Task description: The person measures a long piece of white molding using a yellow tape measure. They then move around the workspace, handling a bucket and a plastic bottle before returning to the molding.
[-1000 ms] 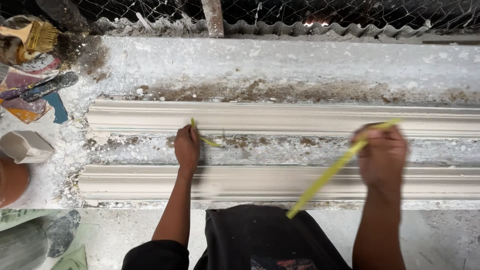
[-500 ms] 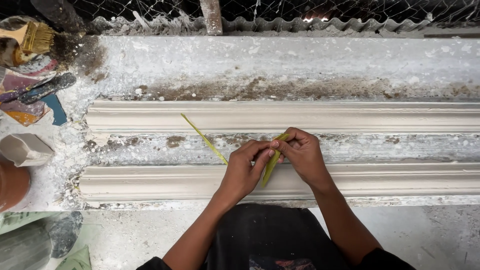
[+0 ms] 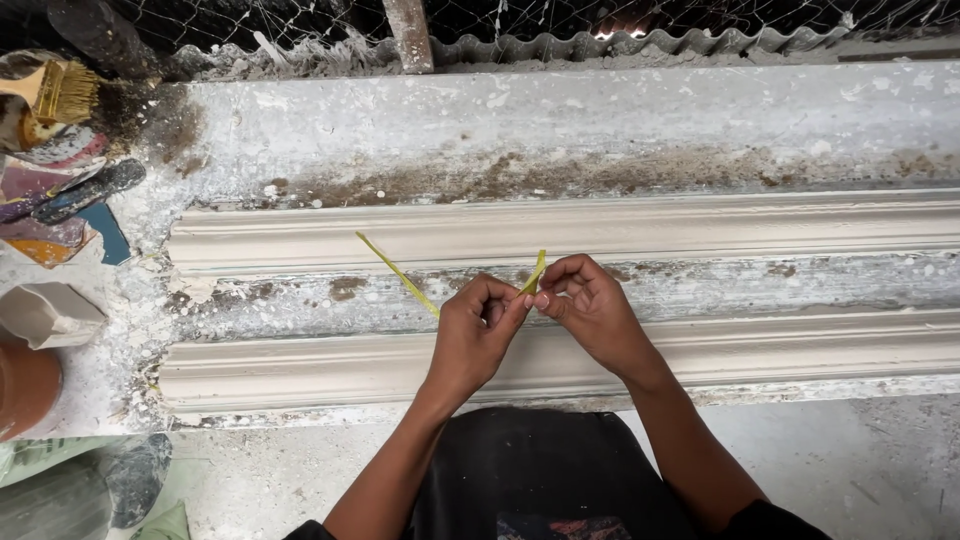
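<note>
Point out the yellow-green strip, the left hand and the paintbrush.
yellow-green strip (image 3: 395, 272): head view, on its free length left of the hands.
left hand (image 3: 475, 335): head view, on the back of the hand.
paintbrush (image 3: 68, 92): head view, on the bristles, top left.

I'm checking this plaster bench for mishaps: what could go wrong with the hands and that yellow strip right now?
The thin yellow strip is pinched and bent between the left hand and right hand; it might kink or snap. Its free end points toward the upper moulding and could scrape it. The wrists hover over the lower moulding, which they might press on.
</note>
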